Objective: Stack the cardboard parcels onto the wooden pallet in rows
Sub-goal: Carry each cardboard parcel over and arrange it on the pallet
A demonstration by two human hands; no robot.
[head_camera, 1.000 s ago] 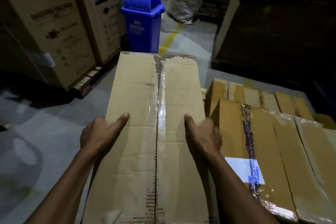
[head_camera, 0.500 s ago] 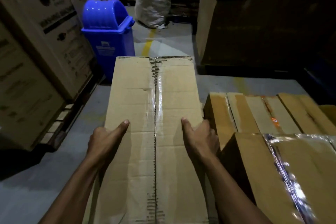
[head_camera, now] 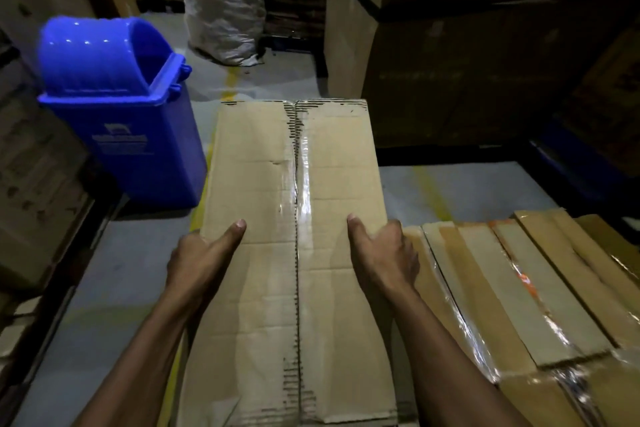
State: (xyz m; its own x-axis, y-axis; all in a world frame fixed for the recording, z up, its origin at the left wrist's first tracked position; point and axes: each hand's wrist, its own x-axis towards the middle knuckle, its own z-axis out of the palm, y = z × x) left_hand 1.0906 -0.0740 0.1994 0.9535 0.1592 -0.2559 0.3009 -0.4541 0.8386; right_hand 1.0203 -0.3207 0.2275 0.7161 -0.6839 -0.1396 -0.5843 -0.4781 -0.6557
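I carry a long cardboard parcel (head_camera: 332, 163) with clear tape along its middle seam, held out lengthwise in front of me. My left hand (head_camera: 201, 260) grips its left edge, thumb on top. My right hand (head_camera: 384, 253) grips its right edge the same way. Several taped cardboard parcels (head_camera: 512, 288) lie side by side low on the right, just beside my right hand. The wooden pallet under them is hidden.
A blue swing-lid bin (head_camera: 117, 107) stands on the floor at front left. Large printed cartons (head_camera: 38, 184) on a pallet line the left. A white sack (head_camera: 225, 0) stands ahead, with tall dark cartons (head_camera: 467, 45) at right. Grey floor with yellow lines (head_camera: 433, 198) lies between.
I have moved forward with the parcel and turned right: the blue bin has slid left and grown nearer, and the laid parcels have shifted lower right. Both hands keep their grip.
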